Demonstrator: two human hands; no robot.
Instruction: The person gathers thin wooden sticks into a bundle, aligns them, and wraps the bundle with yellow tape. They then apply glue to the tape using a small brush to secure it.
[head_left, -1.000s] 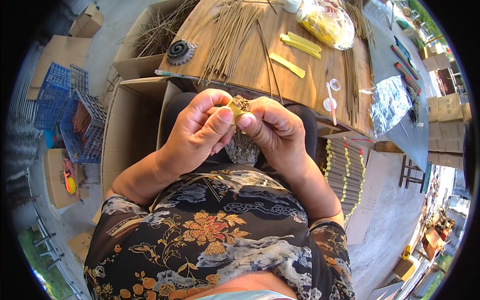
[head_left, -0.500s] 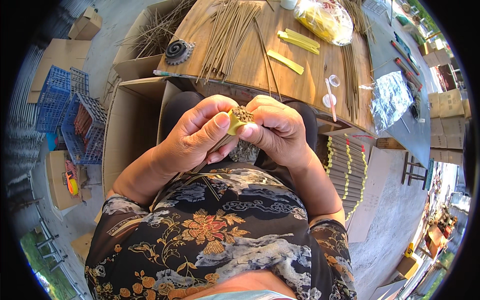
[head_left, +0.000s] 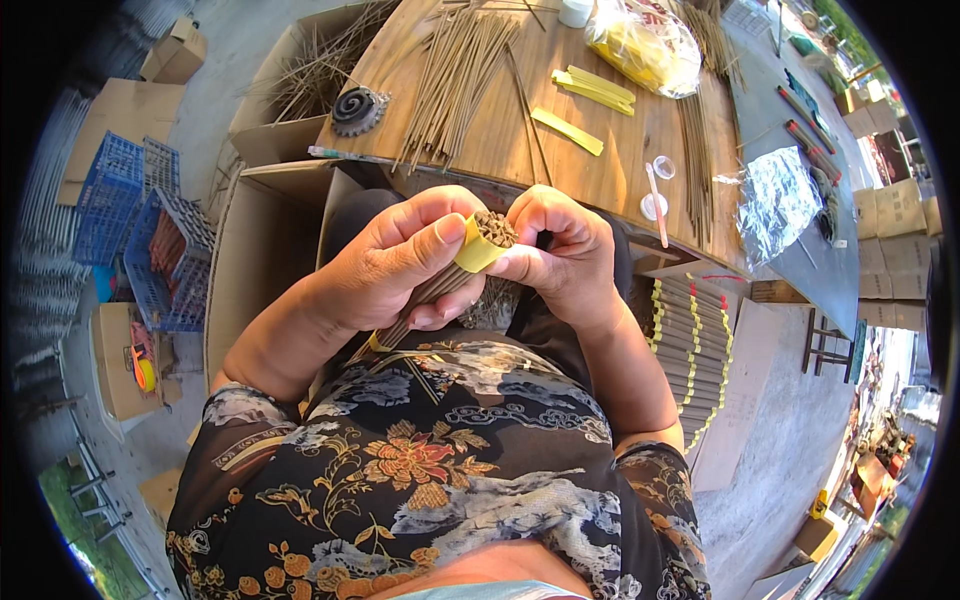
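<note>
A round bundle of thin brown incense sticks (head_left: pixel 495 229) is held in front of my chest, tilted, with its cut ends facing up. My left hand (head_left: pixel 395 255) is wrapped round it, thumb along the side. Near the top, a yellow paper strip (head_left: pixel 479 254) circles the bundle. On its other side, my right hand (head_left: pixel 568 255) is closed in a pinch at the strip's edge; its fingertips are partly hidden. Lower on the bundle, a second yellow band (head_left: pixel 378 342) shows just above my lap.
Loose incense sticks (head_left: pixel 455 85), yellow strips (head_left: pixel 567 131), a black tape roll (head_left: pixel 356 110) and a bag of yellow material (head_left: pixel 645 50) lie on the wooden table (head_left: pixel 600 180). Finished-looking bundles (head_left: pixel 690 350) stack at the right. A cardboard box (head_left: pixel 265 270) stands at the left.
The bundle's top has turned so that more of the yellow strip and the sticks below it show. My right fingers have shifted slightly away from the stick ends.
</note>
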